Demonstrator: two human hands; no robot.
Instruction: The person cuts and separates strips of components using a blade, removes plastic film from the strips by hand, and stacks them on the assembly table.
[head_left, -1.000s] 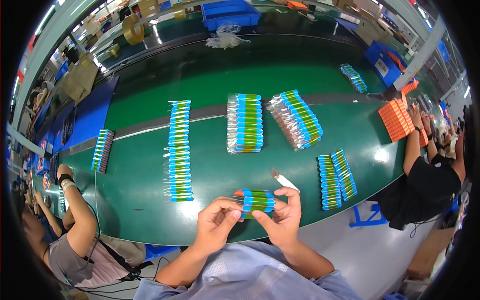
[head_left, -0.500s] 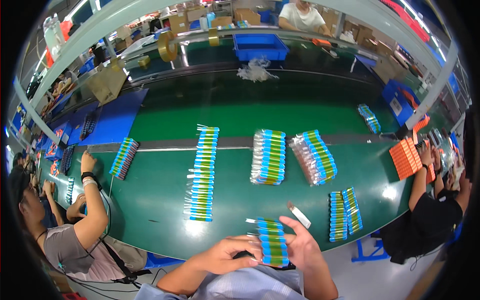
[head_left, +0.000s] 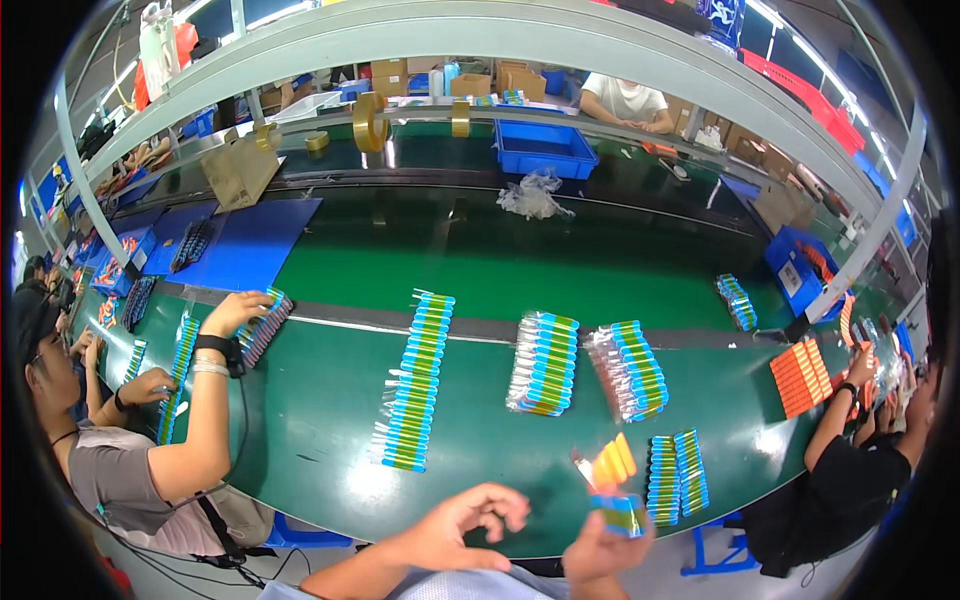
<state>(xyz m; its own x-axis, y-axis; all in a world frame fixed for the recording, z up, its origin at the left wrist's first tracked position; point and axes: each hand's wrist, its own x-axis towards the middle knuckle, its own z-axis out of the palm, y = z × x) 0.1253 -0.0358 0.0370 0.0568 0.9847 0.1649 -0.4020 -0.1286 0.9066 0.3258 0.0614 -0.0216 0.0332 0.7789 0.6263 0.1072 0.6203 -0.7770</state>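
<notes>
Shifted rightward, the shiny blue-and-green banded bundle sits in the gripping fingers of the right hand, above the glossy green desk, just left of two matching strips; the left hand has parted from it, empty, its fingers loosely curled.

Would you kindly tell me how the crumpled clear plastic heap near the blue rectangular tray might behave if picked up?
The crumpled clear plastic heap is probably floppy, since it lies in loose folds. It looks light for its size, being thin, see-through film.
</notes>
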